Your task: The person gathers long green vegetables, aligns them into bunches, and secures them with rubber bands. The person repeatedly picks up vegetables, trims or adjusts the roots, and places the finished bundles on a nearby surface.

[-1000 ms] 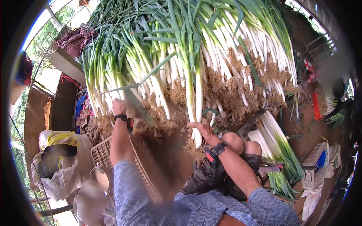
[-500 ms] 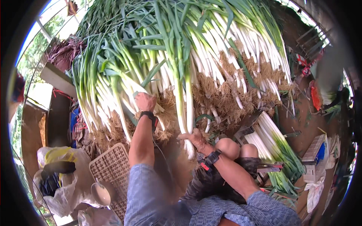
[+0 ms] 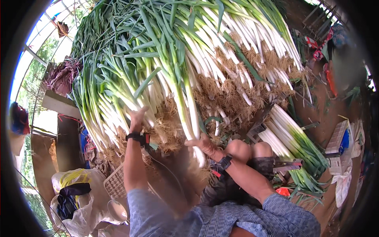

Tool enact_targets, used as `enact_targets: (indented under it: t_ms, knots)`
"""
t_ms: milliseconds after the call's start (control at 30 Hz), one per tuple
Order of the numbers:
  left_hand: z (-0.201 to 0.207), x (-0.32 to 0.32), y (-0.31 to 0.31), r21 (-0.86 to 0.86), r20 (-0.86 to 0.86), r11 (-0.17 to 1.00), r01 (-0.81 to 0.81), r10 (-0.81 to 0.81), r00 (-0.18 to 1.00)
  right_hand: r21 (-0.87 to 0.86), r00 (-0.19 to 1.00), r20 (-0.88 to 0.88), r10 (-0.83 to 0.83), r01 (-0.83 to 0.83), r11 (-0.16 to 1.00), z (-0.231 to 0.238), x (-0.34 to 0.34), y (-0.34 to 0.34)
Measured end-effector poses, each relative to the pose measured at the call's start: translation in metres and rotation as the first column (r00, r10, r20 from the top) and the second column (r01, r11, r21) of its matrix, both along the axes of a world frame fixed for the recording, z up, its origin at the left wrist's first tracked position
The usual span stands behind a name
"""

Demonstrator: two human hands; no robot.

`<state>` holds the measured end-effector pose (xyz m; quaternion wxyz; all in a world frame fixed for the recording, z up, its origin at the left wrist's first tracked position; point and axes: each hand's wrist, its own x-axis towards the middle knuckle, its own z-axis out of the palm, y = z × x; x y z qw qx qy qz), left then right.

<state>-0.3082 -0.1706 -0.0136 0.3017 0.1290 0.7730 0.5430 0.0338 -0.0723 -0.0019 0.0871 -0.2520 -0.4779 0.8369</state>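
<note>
A large heap of long green onions (image 3: pixel 126 87) lies in front of me, leaves pointing away and roots towards me. My right hand (image 3: pixel 206 147) is wrapped round the white lower ends of a pair of green onions (image 3: pixel 190 114), whose roots hang below it. Farther left, my left hand (image 3: pixel 137 118) is at the heap, closed around a white green onion stalk (image 3: pixel 148 117); its fingertips are partly hidden among the stalks. Both wrists wear dark bands.
Trimmed-looking green onions (image 3: pixel 290 138) lie in a bundle right of my knees. A beige plastic crate (image 3: pixel 115 183), a white plastic bag (image 3: pixel 85 201) and a bowl (image 3: pixel 117 210) are at the lower left. A grey box (image 3: pixel 336 144) stands far right.
My left hand has moved left and slightly down, from one spot on the heap to another. My right hand keeps its hold on the pair. The view has shifted a little.
</note>
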Motion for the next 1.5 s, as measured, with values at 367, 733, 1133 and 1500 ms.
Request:
enact_targets:
  t_ms: [367,733,1133,1500]
  knots:
    - [-0.033,0.249,-0.118,0.375,0.649,0.862,-0.340,0.017,0.761,-0.059,0.997,0.053,0.047,-0.044,0.997,0.021,0.011,0.001]
    - [-0.045,0.312,-0.087,0.670,0.740,0.497,-0.552,-0.382,0.554,0.457,0.955,0.073,0.289,-0.290,0.841,0.059,0.029,0.001]
    - [-0.059,0.326,-0.079,0.515,0.790,0.613,-0.599,-0.067,0.610,0.280,0.919,0.270,0.288,-0.361,0.890,0.015,0.027,-0.019]
    - [-0.040,0.316,-0.071,0.625,0.772,0.492,-0.607,-0.274,0.573,0.469,0.914,0.257,0.313,-0.401,0.787,0.038,0.041,0.006]
